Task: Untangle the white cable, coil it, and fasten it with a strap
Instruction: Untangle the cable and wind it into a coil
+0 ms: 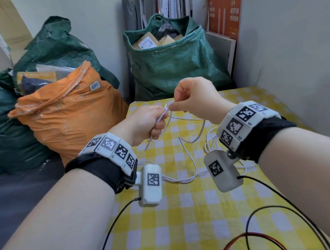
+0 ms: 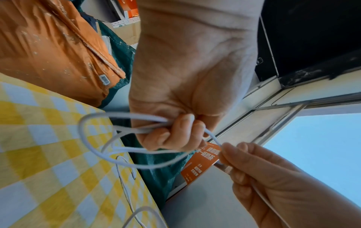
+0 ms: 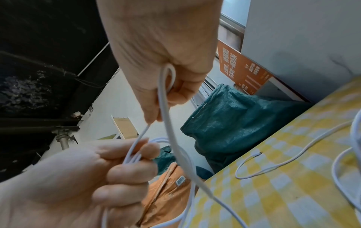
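A: While both hands hover above the yellow-and-white checked tablecloth (image 1: pixel 194 216), the left hand (image 1: pixel 147 123) has its fingers curled tight round a bundle of loops of the thin white round cable (image 2: pixel 117 148), gathered in its fist.

B: And the right hand (image 1: pixel 196 97) sits just beside it, thumb and forefinger pinching a single strand of that same cable, right at the left hand's fingertips (image 2: pixel 187 121).

A: From the right wrist view the strand doubles back in a narrow loop under the right hand's curled fingers (image 3: pixel 179 91), then runs down to the left fist.

B: Below the left hand's fingers, several loops hang free in the air. Beneath both wrists more of the cable lies slack on the cloth in loose curves.

A: One small plug end (image 3: pixel 257 153) rests on the cloth, well apart from either hand's fingers.

B: Beyond the fingertips stand a crumpled orange woven sack (image 1: pixel 69 117) and a green woven sack filled with cardboard parcels (image 1: pixel 172 60), past the table's far edge.

A: Nearer than the fingers, thin black wires (image 1: pixel 278 210) and a red wire (image 1: pixel 249 237) trail over the cloth.
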